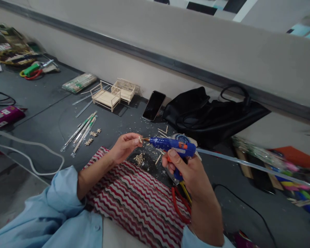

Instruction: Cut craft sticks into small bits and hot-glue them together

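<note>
My right hand (pixel 182 165) is wrapped round the handle of a blue glue gun (pixel 167 143), fingers at its trigger. A long clear glue stick (pixel 229 158) sticks out of the gun's back end to the right. My left hand (pixel 126 146) pinches a tiny pale wooden piece (pixel 140 139) between thumb and fingertips. The gun's nozzle (pixel 146 139) is at this piece; whether they touch I cannot tell. Below lies a small heap of tiny wooden bits (pixel 139 159). Left of my left hand are several small flower-shaped wooden pieces (pixel 93 134).
A striped cloth (pixel 134 196) lies before me, with red-handled pliers (pixel 179 206) at its right edge. Miniature wooden furniture (pixel 107 98), a phone (pixel 154 105) and a black bag (pixel 209 110) stand along the wall. Packaged sticks (pixel 82 132) lie left; a black cord (pixel 245 203) runs right.
</note>
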`<state>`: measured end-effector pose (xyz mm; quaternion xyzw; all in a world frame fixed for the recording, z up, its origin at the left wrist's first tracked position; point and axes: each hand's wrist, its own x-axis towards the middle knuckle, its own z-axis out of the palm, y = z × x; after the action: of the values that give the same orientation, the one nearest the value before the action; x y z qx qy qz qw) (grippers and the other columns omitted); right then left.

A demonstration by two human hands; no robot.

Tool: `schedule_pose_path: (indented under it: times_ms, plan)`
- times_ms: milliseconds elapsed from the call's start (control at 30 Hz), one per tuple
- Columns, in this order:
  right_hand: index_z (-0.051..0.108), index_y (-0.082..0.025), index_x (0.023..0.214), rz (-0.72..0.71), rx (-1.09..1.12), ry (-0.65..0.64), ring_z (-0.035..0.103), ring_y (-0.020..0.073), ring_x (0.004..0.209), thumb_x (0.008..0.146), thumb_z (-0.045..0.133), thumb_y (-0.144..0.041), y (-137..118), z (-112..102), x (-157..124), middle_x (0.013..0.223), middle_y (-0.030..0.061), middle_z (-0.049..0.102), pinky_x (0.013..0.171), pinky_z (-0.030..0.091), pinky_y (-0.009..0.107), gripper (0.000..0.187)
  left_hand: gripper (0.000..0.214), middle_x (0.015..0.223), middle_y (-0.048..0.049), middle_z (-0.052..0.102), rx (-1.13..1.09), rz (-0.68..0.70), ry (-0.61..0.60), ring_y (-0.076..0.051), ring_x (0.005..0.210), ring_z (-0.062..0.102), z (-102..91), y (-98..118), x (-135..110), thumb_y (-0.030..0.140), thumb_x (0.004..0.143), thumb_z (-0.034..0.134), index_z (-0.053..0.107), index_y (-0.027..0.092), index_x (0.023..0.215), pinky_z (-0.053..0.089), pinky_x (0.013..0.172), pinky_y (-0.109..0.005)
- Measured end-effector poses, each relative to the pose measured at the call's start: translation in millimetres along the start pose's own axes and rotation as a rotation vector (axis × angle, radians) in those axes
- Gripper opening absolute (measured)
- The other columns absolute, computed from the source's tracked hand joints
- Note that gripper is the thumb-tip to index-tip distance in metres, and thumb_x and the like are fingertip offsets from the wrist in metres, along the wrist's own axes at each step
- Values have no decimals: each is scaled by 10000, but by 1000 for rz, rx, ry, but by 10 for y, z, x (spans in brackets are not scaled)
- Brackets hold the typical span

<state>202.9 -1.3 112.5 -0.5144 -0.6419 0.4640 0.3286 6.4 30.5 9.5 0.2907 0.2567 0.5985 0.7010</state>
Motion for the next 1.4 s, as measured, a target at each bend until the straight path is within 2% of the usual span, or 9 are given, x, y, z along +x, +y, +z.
schedule_pose_path:
  times_ms: [233,433,667,800,967,1033,1267,1333,1400]
  plan:
    - [646,-196,891,99,315,171,515,106,510,725,728,-406,-67,-78,-62,792,32,682,449,418,248,280,187,755,-10,665,-1,3,-22,-82,686,578,-27,-11,17,283,664,833,743,149,757,433,721,-230]
    - [637,-196,809,183,299,349,507,87,474,639,804,-372,2,-375,9,675,-25,621,425,379,221,296,200,756,-7,685,-14,7,42,-81,660,587,-63,-27,32,276,642,844,747,166,777,448,703,-233]
    - [617,-197,873,95,330,464,550,93,530,529,832,-283,170,-463,155,775,-38,646,516,459,239,415,197,704,-6,649,19,50,27,-86,653,571,-41,5,35,301,647,837,731,153,723,448,687,-229]
    - [621,-188,841,137,85,450,544,119,505,604,769,-381,278,-420,220,755,-9,659,502,450,268,340,204,684,-1,638,16,68,46,-88,643,563,-14,29,32,303,633,843,724,156,710,449,683,-230]
    - [645,-171,814,125,-615,633,614,220,689,704,669,-445,366,-368,288,822,93,686,663,473,345,297,208,678,4,622,15,69,38,-86,649,560,-7,35,27,308,635,843,720,154,704,442,681,-227]
    - [663,-156,813,152,-812,635,626,267,788,765,607,-496,364,-358,294,838,136,690,721,461,370,348,206,690,3,625,16,62,30,-86,655,563,-13,32,25,310,644,838,722,154,713,441,686,-225]
    - [699,-130,1033,254,-1037,486,641,294,858,919,424,-526,317,-328,231,928,178,698,677,436,350,496,196,681,3,623,17,56,12,-87,656,560,-29,23,22,309,658,829,725,159,727,441,691,-225]
    - [691,-100,1071,190,-1074,549,632,314,883,916,447,-517,311,-313,198,954,199,692,692,443,370,507,190,677,2,622,16,56,10,-88,651,556,-32,21,24,306,660,827,725,160,726,443,687,-229]
    - [679,-85,1097,47,-1095,687,613,329,935,909,481,-490,285,-282,149,992,211,683,749,452,398,488,184,690,-1,628,9,53,15,-88,653,558,-34,20,25,299,661,827,727,159,728,445,688,-232]
